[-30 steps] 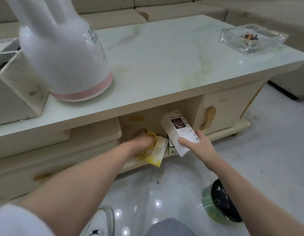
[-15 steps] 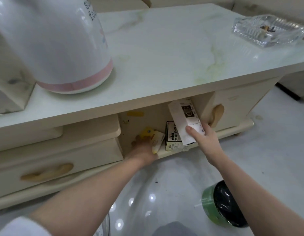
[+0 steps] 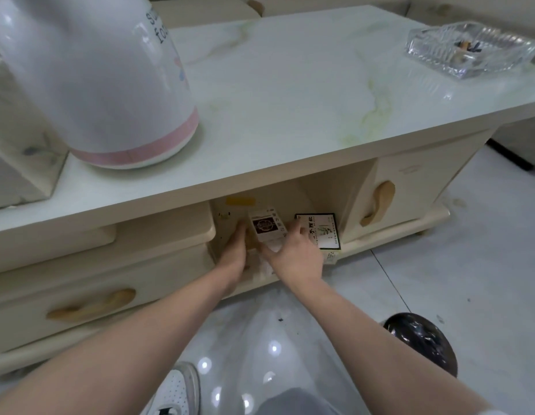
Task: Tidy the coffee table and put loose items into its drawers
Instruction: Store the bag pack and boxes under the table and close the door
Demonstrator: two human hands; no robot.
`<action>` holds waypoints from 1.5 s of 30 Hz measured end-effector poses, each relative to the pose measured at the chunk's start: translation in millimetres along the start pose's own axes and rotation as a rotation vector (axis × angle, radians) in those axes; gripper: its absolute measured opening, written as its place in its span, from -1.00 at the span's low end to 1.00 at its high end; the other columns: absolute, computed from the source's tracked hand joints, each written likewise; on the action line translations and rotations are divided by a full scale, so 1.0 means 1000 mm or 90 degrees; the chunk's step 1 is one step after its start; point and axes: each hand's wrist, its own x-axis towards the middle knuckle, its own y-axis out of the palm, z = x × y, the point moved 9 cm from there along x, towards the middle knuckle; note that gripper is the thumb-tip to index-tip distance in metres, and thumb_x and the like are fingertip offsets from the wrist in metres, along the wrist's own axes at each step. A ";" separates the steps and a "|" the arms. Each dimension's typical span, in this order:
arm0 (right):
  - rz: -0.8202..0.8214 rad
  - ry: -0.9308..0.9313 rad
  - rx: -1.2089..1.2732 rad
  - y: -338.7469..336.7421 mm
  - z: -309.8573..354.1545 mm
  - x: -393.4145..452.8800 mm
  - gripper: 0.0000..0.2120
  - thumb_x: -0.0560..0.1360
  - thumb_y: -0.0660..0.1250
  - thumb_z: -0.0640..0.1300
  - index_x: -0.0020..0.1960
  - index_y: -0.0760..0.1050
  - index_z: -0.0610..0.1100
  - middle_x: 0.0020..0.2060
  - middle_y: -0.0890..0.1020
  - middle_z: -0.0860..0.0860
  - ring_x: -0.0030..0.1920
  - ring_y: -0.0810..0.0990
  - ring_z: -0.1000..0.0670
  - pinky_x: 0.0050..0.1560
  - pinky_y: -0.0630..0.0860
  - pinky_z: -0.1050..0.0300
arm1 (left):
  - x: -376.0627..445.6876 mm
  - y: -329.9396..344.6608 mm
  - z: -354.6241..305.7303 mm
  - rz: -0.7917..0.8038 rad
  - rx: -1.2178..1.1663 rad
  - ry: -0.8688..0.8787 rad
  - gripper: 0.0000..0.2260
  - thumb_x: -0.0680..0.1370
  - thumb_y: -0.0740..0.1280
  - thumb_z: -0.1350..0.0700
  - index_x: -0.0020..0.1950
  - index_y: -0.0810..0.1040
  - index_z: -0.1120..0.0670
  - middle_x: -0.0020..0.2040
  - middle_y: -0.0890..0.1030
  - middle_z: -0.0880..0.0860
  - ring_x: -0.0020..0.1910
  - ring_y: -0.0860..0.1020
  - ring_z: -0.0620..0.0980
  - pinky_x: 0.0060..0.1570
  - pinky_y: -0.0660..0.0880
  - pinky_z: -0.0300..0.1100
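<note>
Both my hands reach into the open cubby [image 3: 320, 190] under the coffee table's pale marble top [image 3: 290, 94]. My right hand [image 3: 293, 256] grips a small white box [image 3: 267, 227] with a dark square print, thumb below it and fingers on its right side. My left hand [image 3: 234, 250] lies flat against the box's left side, fingers straight; what is under its palm is hidden. A second box with a black border [image 3: 321, 230] stands upright in the cubby, just right of my right hand.
On the tabletop stand a large white vessel with a pink band [image 3: 104, 85], a grey patterned box [image 3: 17, 145] and a glass ashtray [image 3: 470, 49]. A shut drawer [image 3: 92, 304] is at the left, a shut door [image 3: 380, 202] at the right. A green bin [image 3: 422, 342] sits on the floor.
Both hands have gone deeper into the cubby. The white box has moved left and inward. The yellow packet in my left hand is out of sight. The black-bordered box now stands uncovered.
</note>
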 end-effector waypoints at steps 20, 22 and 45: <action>-0.002 0.130 0.123 0.003 -0.060 0.031 -0.65 0.50 0.38 -0.21 0.26 0.41 -0.16 0.40 0.28 -0.18 0.01 0.60 -0.27 -0.02 0.56 -0.05 | 0.045 0.003 -0.011 -0.026 0.195 -0.083 -0.64 0.70 -0.01 -0.01 0.36 0.42 0.09 0.09 0.66 0.17 0.00 0.67 0.19 0.02 0.64 0.12; -0.032 0.143 0.161 0.003 -0.054 0.037 -0.60 0.48 0.38 -0.19 0.29 0.39 -0.16 0.42 0.29 -0.21 0.04 0.60 -0.31 0.00 0.52 -0.02 | 0.049 -0.003 -0.010 -0.041 0.214 -0.099 -0.61 0.70 -0.03 -0.07 0.33 0.43 0.09 0.10 0.65 0.17 0.02 0.66 0.19 0.00 0.65 0.07; -0.018 -0.017 -0.037 0.046 -0.004 0.021 -0.22 0.36 0.33 0.31 0.41 0.15 -0.03 0.23 0.45 -0.10 -0.05 0.65 -0.23 -0.25 0.49 0.03 | 0.099 -0.019 -0.023 -0.183 0.373 0.045 -0.63 0.68 0.06 0.16 0.46 0.35 0.24 0.45 0.39 0.30 0.46 0.33 0.24 0.47 0.22 0.04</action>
